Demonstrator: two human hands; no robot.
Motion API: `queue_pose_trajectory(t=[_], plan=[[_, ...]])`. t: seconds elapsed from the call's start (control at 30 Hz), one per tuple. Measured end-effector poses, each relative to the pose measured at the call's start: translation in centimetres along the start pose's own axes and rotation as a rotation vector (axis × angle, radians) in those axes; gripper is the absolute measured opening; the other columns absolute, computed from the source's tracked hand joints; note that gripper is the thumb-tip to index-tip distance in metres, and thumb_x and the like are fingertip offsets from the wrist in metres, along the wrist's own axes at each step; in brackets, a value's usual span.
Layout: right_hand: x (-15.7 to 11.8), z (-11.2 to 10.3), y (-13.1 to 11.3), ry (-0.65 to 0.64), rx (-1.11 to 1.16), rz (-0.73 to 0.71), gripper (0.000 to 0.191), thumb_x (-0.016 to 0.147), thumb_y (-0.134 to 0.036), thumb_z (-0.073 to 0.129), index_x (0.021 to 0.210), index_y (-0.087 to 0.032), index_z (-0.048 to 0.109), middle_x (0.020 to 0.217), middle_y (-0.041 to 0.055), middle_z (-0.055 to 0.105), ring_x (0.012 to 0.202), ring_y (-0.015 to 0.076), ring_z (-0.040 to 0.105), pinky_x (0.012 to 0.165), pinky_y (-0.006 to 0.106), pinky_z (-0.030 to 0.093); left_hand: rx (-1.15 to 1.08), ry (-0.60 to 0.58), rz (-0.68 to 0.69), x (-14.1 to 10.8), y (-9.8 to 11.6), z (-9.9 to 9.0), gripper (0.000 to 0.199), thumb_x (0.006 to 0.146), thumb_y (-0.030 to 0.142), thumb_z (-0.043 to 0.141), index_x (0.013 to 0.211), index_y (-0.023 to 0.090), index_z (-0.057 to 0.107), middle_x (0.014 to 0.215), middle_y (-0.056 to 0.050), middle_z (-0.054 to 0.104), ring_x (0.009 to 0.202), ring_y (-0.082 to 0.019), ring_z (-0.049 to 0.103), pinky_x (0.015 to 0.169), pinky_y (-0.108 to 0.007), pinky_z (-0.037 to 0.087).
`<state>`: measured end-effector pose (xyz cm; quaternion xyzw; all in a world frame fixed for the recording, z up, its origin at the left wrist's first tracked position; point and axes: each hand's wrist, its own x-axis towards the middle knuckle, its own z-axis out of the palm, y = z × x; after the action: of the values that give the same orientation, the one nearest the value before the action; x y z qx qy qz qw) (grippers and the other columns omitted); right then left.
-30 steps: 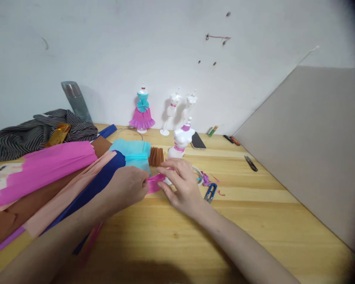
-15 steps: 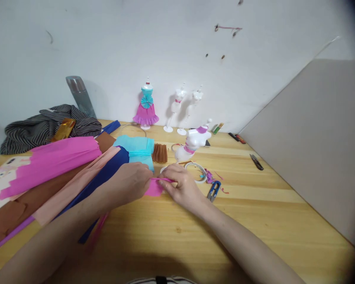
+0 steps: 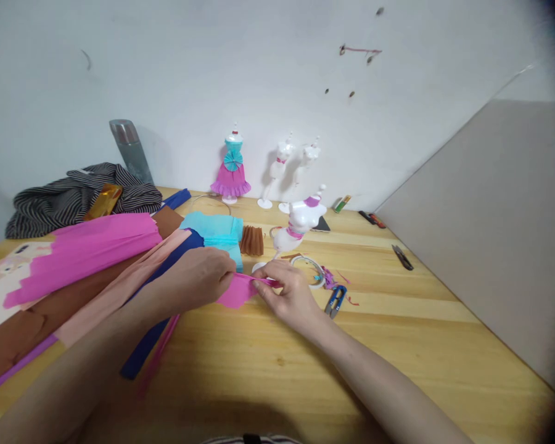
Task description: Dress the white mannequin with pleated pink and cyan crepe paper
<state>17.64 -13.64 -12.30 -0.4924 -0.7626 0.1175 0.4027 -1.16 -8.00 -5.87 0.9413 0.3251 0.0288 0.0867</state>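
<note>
A strip of pink crepe paper [image 3: 237, 291] stretches between my two hands, just above the wooden table. My left hand [image 3: 208, 271] is closed on its left end. At the other end my right hand [image 3: 287, 293] pinches the edge between thumb and fingers. Right behind my right hand stands a small white mannequin [image 3: 305, 217] with pink bands at neck and waist. Beyond my left hand lie folded turquoise crepe paper [image 3: 213, 228] and a pleated brown piece [image 3: 252, 240].
Blue thread snips [image 3: 335, 301], a tape roll [image 3: 321, 280] and purple scraps lie right of my hands. Long crepe sheets [image 3: 102, 246] cover the left side. A dressed mannequin [image 3: 232, 163] and two bare-skirted ones stand by the wall. A cutter [image 3: 402, 257] lies at the right.
My hands have drawn slightly apart, the left one moving left, and more of the pink crepe paper shows between them. The view has shifted a little.
</note>
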Motion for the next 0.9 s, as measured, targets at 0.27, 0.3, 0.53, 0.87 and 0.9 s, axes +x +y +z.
queue_pose_trajectory(t=[0.27,0.3,0.53,0.87,0.9], plan=[[0.6,0.0,0.7,0.027,0.107,0.125,0.014,0.082,-0.019,0.058,0.070,-0.018,0.064,0.070,0.0033,0.065,0.068,0.0167,0.059,0.062,0.027,0.043,-0.122,0.088,0.000,1.3,-0.7,0.0,0.022,0.078,0.008,0.043,0.063,0.015,0.057,0.056,0.002,0.052,0.055,-0.010,0.042,0.053,-0.024,0.024],[0.7,0.1,0.9,0.046,0.103,0.123,0.013,0.082,-0.019,0.058,0.070,-0.018,0.065,0.070,0.0034,0.065,0.069,0.0169,0.059,0.062,0.027,0.043,-0.085,0.104,0.013,1.6,-0.8,-0.1,0.022,0.079,0.009,0.044,0.064,0.015,0.059,0.059,0.001,0.054,0.057,-0.011,0.044,0.054,-0.024,0.025],[0.0,0.6,0.7,0.214,-0.135,-0.130,0.015,0.087,-0.016,0.054,0.085,-0.017,0.069,0.073,0.0052,0.056,0.068,0.0160,0.054,0.059,0.027,0.042,0.209,0.404,0.230,0.3,-1.5,1.9,0.027,0.088,0.010,0.040,0.071,0.016,0.060,0.080,-0.005,0.057,0.076,-0.018,0.047,0.063,-0.029,0.033],[-5.4,4.1,3.7,-0.072,-0.391,-0.438,0.015,0.088,-0.011,0.051,0.089,-0.015,0.065,0.069,0.0056,0.060,0.066,0.0176,0.052,0.059,0.030,0.038,0.031,0.253,0.268,-4.1,-1.7,11.9,0.023,0.086,0.004,0.043,0.072,0.015,0.057,0.076,-0.005,0.057,0.075,-0.018,0.046,0.070,-0.031,0.038],[-5.5,4.2,3.8,-0.100,-0.350,-0.411,0.014,0.089,-0.012,0.051,0.092,-0.015,0.064,0.073,0.0062,0.062,0.069,0.0179,0.053,0.061,0.030,0.040,0.011,0.253,0.247,-4.2,-1.6,12.3,0.023,0.087,0.005,0.043,0.071,0.015,0.057,0.075,-0.004,0.057,0.075,-0.018,0.047,0.070,-0.031,0.038]])
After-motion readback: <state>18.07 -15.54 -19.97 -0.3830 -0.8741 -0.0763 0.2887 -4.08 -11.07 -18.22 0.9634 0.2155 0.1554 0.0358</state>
